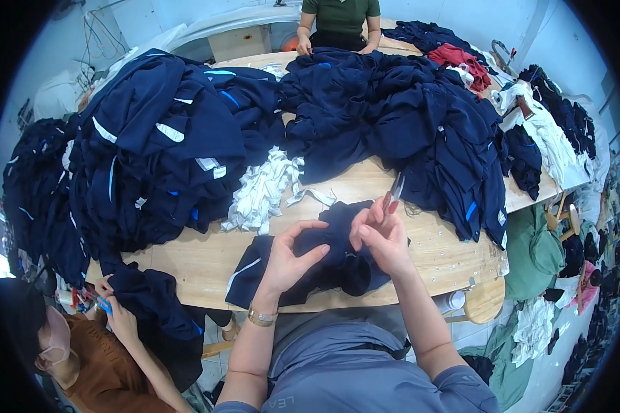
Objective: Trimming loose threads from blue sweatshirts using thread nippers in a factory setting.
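Note:
On the wooden table point(455, 255) right in front of me lies a dark navy garment point(344, 275) with a thin white stripe at its left end. Above its left part hovers my left hand point(293, 258), thumb and fingers curved apart with nothing between them. My right hand point(382, 237), over the garment's right part, holds a pair of small thread snips point(393, 196) with red handles, blades pointing up and away from me. Whether the right thumb and forefinger also pinch a thread cannot be made out.
Large navy garment heaps stand at the left point(165, 151) and back right point(399, 110). Between them sits a pile of white fabric strips point(265, 193). A co-worker point(96, 351) handles navy cloth at lower left; another person point(341, 24) is across the table. A stool point(484, 301) stands right.

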`<action>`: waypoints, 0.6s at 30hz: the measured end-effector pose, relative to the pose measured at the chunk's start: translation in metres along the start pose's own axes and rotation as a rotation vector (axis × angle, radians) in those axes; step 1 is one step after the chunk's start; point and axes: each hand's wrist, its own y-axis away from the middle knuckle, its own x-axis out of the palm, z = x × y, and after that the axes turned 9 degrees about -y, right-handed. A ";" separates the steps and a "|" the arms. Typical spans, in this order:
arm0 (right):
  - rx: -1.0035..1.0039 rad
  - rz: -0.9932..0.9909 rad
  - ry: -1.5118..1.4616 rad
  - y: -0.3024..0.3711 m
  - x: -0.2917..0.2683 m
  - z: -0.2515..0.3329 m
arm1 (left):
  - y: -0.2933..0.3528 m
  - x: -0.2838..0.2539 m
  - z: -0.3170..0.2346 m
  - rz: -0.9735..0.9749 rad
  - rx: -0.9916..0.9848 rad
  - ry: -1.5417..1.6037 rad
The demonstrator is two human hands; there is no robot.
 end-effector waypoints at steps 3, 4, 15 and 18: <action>-0.019 0.025 -0.028 0.004 -0.004 -0.002 | -0.001 0.000 0.001 -0.012 0.002 0.005; 0.034 -0.025 0.115 0.005 -0.008 -0.001 | -0.001 0.000 0.001 -0.022 0.019 0.012; -0.150 0.140 1.413 0.012 -0.011 0.004 | 0.000 -0.002 -0.005 -0.033 0.092 -0.015; -0.218 0.219 1.467 0.013 -0.014 0.006 | 0.001 -0.001 -0.009 -0.026 0.069 0.005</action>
